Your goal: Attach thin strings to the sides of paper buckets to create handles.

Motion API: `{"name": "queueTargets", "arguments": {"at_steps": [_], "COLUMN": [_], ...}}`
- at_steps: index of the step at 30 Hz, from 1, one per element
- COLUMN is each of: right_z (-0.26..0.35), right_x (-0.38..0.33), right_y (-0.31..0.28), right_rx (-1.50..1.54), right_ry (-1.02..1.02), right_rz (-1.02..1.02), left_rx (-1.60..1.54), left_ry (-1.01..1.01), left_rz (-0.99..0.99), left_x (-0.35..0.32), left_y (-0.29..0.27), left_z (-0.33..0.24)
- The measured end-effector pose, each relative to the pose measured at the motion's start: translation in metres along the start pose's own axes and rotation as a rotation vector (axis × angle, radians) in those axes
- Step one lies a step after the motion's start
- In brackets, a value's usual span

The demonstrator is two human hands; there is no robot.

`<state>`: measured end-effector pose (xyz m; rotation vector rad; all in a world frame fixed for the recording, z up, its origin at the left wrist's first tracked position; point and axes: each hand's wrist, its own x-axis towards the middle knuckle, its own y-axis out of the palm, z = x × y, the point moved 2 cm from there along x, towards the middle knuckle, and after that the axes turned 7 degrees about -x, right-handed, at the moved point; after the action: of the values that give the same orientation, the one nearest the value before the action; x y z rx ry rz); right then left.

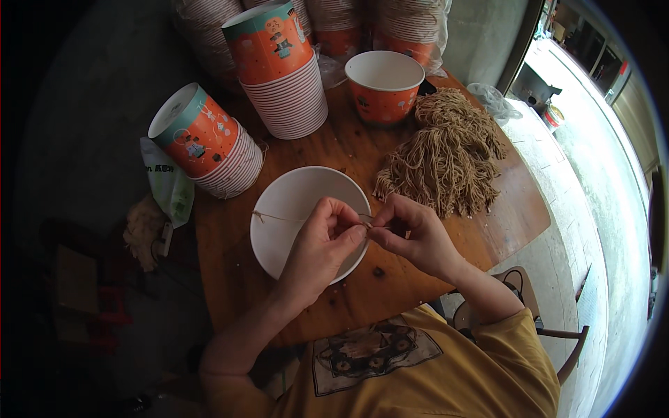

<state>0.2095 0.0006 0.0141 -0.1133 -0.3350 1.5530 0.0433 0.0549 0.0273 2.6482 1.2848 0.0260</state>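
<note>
In front of me a white paper bucket (296, 191) stands with its open mouth up. A thin tan string (282, 219) stretches across the mouth from a knot at the left of the rim to my fingers. My left hand (324, 240) is closed in a pinch on the string at the right side of the rim. Fingertip to fingertip with it, my right hand (414, 237) also pinches the string. The fingers hide the exact spot where the string meets the rim there.
A heap of tan strings (446, 150) lies at the right on the wooden table (390, 279). Behind stand an orange paper bucket (383, 87) and a tall stack of buckets (279, 76). Another stack (209, 143) leans at the left. Wrapped bucket stacks (408, 31) line the back.
</note>
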Motion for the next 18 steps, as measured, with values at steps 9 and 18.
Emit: {"name": "queueTargets", "arguments": {"at_steps": [9,18], "right_z": [0.0030,0.0013], "right_x": [-0.0023,-0.0026], "right_y": [0.0023,0.0029], "right_rx": [-0.015,-0.033], "right_ry": [-0.029,-0.054], "right_rz": [-0.080,-0.100], "left_rx": [-0.125,-0.180], "left_ry": [-0.147,-0.168], "left_rz": [-0.017,0.000], "left_x": [0.0016,-0.0001], "left_y": [0.0002,0.0038], "left_z": [-0.0021,-0.0038]}}
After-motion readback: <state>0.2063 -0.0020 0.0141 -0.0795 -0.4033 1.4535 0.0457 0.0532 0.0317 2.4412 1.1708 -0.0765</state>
